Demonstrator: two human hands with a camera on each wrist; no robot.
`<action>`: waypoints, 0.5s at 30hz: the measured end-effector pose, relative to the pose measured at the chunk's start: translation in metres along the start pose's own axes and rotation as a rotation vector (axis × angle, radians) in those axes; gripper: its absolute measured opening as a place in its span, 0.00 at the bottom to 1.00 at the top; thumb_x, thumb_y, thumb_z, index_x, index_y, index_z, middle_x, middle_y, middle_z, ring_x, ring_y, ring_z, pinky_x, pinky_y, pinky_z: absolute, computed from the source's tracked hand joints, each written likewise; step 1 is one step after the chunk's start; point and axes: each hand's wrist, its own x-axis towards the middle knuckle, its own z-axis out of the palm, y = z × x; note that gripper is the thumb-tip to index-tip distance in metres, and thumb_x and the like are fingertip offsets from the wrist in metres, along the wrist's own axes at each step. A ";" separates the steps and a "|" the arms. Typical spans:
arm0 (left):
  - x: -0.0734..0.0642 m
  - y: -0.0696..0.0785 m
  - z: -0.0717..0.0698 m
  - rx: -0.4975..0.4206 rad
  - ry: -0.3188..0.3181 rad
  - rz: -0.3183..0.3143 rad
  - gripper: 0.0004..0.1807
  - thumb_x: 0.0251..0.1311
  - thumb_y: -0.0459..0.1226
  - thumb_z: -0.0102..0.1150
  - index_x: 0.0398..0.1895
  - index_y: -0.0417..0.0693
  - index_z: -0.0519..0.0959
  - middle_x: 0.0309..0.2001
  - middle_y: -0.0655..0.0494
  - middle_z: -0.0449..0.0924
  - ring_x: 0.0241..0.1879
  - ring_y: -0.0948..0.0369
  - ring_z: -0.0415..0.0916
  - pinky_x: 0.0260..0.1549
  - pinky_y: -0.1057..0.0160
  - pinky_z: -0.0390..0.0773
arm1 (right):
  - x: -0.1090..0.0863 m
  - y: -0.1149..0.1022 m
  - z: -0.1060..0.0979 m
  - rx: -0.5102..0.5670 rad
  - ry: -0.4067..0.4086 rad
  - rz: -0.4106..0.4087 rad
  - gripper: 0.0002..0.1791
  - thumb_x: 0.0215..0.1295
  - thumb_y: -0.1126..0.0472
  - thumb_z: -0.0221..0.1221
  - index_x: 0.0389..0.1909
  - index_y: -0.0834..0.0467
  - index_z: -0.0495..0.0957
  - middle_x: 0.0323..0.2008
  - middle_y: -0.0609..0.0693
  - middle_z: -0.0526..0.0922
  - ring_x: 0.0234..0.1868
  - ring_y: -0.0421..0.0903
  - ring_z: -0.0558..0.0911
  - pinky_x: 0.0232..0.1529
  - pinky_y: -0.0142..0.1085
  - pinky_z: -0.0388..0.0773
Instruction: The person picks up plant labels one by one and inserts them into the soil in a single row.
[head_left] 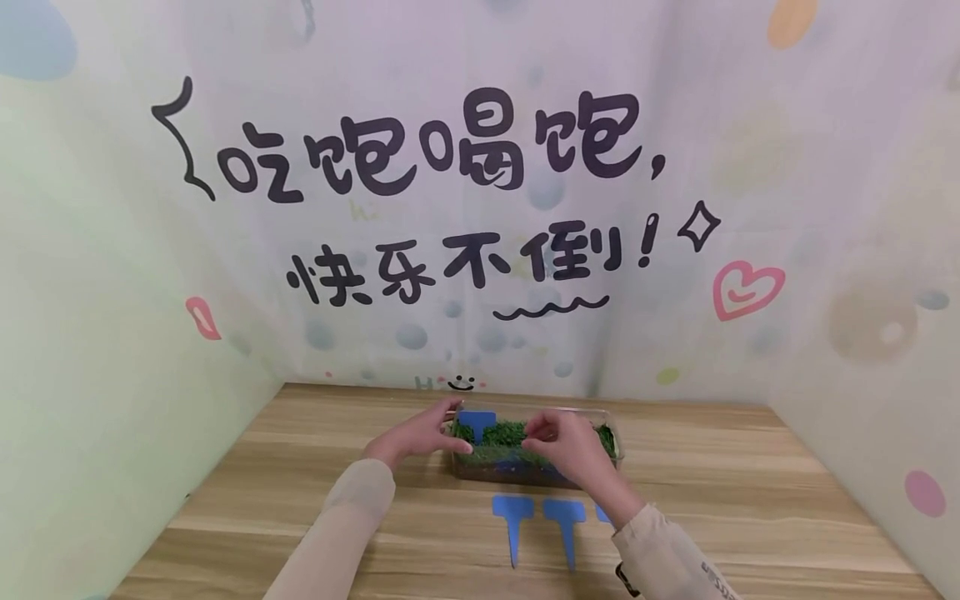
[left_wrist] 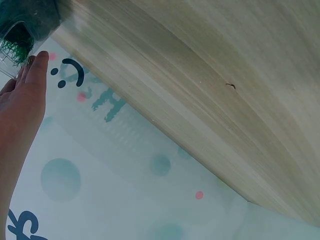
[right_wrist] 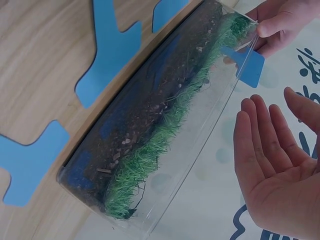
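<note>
A clear plastic box (head_left: 480, 475) holds dark soil (right_wrist: 145, 105) topped with green grass (head_left: 504, 433). My left hand (head_left: 411, 435) grips its left end, thumb at the front and fingers toward the back. Near that end, a blue T-shaped plant label (head_left: 477, 419) stands in the grass. Over the right half of the box is my right hand (head_left: 567, 443); in the right wrist view its fingers (right_wrist: 260, 145) are slightly bent with nothing between them. The left wrist view catches only part of the left hand (left_wrist: 25, 95) and a box corner.
Several blue plant labels lie on the wooden table (head_left: 420, 533) in front of the box: one on the left (head_left: 513, 521), another label (head_left: 565, 525) beside it, and a label (head_left: 603, 513) partly hidden by the right wrist. A printed backdrop (head_left: 420, 358) rises behind the table.
</note>
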 end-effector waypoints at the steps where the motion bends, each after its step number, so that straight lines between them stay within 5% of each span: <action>1: 0.000 0.000 0.000 0.001 0.000 0.001 0.48 0.64 0.42 0.66 0.80 0.43 0.48 0.78 0.39 0.50 0.77 0.41 0.51 0.74 0.41 0.58 | 0.000 0.000 0.000 0.000 0.001 -0.003 0.04 0.60 0.61 0.69 0.35 0.52 0.84 0.32 0.44 0.86 0.35 0.40 0.85 0.38 0.39 0.83; 15: 0.002 -0.001 0.002 -0.018 0.018 -0.009 0.49 0.62 0.42 0.68 0.79 0.44 0.49 0.78 0.40 0.51 0.77 0.42 0.52 0.74 0.42 0.58 | -0.006 0.001 0.005 0.013 -0.025 -0.009 0.04 0.60 0.61 0.69 0.35 0.53 0.84 0.31 0.44 0.86 0.34 0.39 0.84 0.34 0.35 0.81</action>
